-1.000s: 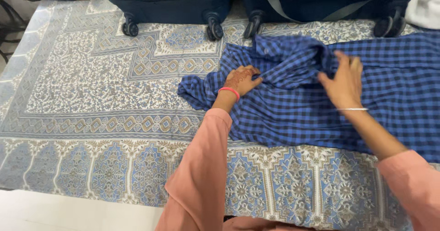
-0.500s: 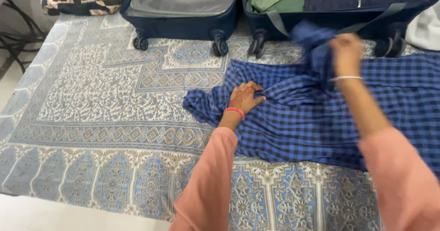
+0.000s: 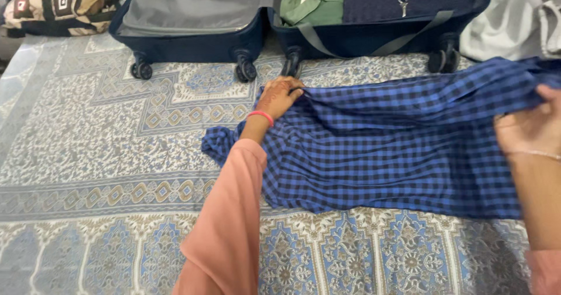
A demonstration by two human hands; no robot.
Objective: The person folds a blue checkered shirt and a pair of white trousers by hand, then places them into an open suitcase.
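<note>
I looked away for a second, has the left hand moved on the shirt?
Yes. The left hand has slid up the shirt toward the suitcase; it now grips the top edge, close below the wheels.

I see 2 arms in the head view, both in salmon-pink sleeves. My left arm runs up from the bottom edge, sleeve ending just short of the wrist, where a pink band sits. The left hand (image 3: 279, 96) lies palm down with henna on its back, fingers curled and pointing right, thumb side toward me. My right forearm rises along the right edge, bare from the pushed-back sleeve at the bottom corner, a thin pale bangle at the wrist. The right hand (image 3: 530, 128) is partly cut off by the frame, its fingers bent and pinched closed, knuckles facing up.
</note>
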